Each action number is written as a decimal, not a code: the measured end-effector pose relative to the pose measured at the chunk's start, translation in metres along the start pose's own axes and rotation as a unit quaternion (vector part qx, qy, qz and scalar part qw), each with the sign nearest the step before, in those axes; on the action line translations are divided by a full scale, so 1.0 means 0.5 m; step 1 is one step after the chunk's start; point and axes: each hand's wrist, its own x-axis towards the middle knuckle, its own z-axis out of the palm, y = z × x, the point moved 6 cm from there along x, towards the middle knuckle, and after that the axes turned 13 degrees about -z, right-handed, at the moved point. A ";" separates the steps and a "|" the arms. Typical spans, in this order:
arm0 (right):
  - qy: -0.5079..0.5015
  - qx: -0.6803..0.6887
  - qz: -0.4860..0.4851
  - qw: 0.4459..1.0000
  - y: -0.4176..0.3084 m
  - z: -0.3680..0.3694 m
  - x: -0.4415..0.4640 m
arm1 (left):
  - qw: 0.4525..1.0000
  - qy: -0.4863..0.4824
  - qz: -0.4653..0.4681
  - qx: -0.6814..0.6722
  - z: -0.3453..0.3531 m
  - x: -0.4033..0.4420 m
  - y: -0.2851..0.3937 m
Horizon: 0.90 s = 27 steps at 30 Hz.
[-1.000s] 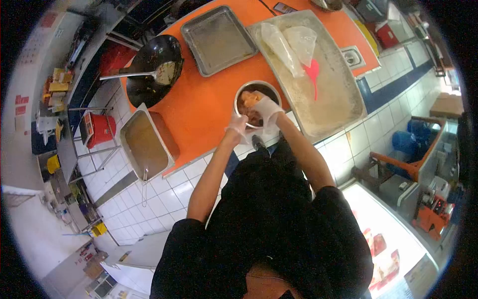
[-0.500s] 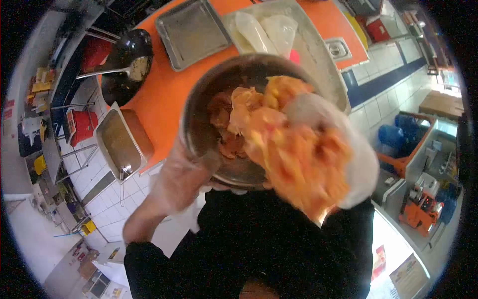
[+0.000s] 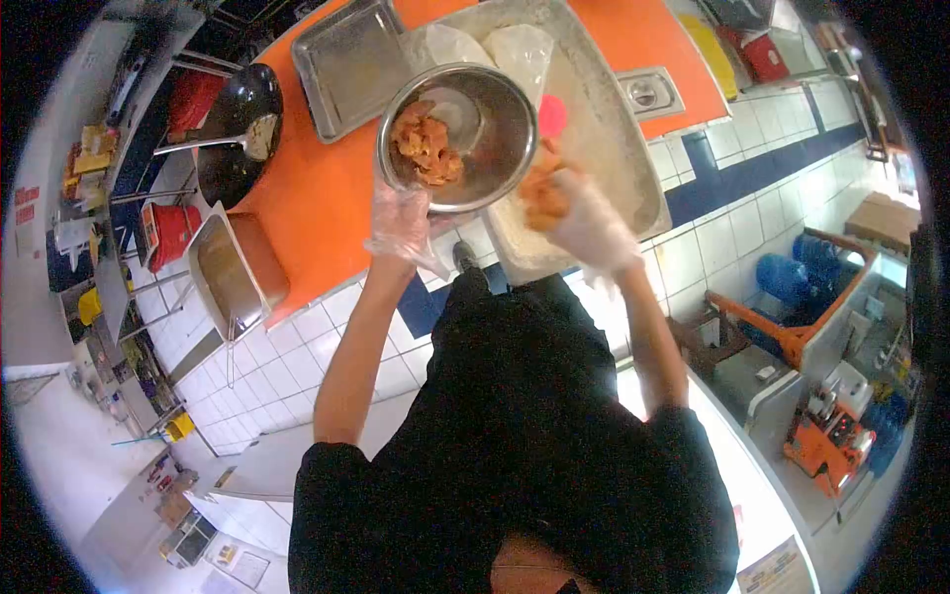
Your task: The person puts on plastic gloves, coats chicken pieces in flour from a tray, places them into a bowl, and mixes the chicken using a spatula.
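So, your left hand, in a clear plastic glove, is closed on the near-left edge of the metal bowl; the fingers underneath are hidden, so can't tell how they wrap. You've got a clump of meat sitting toward the bowl's left side. Your right hand, gloved too and kinda blurry, has its fingers curled around a handful of meat, just right of the bowl and over the near part of the big tray. Can't tell if that handful touches the tray. Inside it you've also got 2 plastic bags and something pink, all on your orange table.
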 end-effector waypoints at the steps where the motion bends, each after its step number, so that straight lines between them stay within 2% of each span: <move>1: -0.050 -0.073 -0.005 0.996 0.052 0.031 0.006 | 0.999 0.031 -0.023 0.017 -0.004 0.020 -0.027; 2: -0.060 -0.138 -0.026 0.988 0.080 0.049 0.008 | 0.997 0.062 -0.044 0.033 -0.006 0.033 -0.048; 4: -0.072 -0.203 -0.056 0.975 0.086 0.038 0.023 | 0.999 0.039 -0.034 -0.009 0.011 0.036 -0.070; 6: 0.002 -0.092 -0.036 0.995 0.096 -0.028 0.015 | 0.998 0.016 -0.030 -0.049 0.031 0.034 -0.084; 9: 0.113 0.068 -0.010 0.991 0.098 -0.135 0.014 | 0.999 0.041 -0.028 0.006 0.059 0.039 -0.086; 10: 0.093 -0.003 -0.055 0.994 0.086 -0.148 0.028 | 0.998 0.056 -0.038 -0.001 0.062 0.037 -0.091; 14: 0.070 -0.055 -0.037 0.995 0.072 -0.132 0.113 | 0.991 0.114 -0.070 -0.016 0.057 0.039 -0.105; 15: -0.037 -0.183 -0.023 0.982 0.111 -0.087 0.153 | 0.991 0.116 -0.067 -0.013 0.047 0.036 -0.111; 16: -0.143 -0.305 -0.008 0.942 0.153 -0.040 0.178 | 0.994 0.080 -0.056 -0.054 0.037 0.035 -0.117; 17: -0.140 -0.303 -0.014 0.943 0.189 -0.010 0.197 | 0.994 0.044 -0.042 -0.094 0.035 0.033 -0.113; 19: 0.019 -0.130 0.078 0.988 0.275 0.015 0.219 | 0.992 0.072 -0.063 -0.084 0.035 0.021 -0.095; 20: 0.017 -0.126 0.069 0.989 0.291 0.030 0.230 | 0.988 0.099 -0.086 -0.081 0.031 0.013 -0.088; 22: 0.043 -0.035 0.130 0.990 0.315 0.047 0.234 | 0.989 0.098 -0.075 -0.085 0.036 -0.012 -0.066; 23: -0.008 -0.030 0.125 0.992 0.313 0.057 0.228 | 0.990 0.085 -0.070 -0.091 0.040 -0.017 -0.060; 24: -0.059 -0.028 0.120 0.991 0.300 0.062 0.208 | 0.986 0.117 -0.079 -0.088 0.029 -0.015 -0.068; 26: -0.187 -0.218 -0.026 0.958 0.285 0.091 0.186 | 0.987 0.106 -0.068 -0.097 0.012 -0.010 -0.088; 27: -0.191 -0.225 -0.034 0.955 0.268 0.079 0.166 | 0.989 0.089 -0.065 -0.103 0.005 -0.006 -0.099</move>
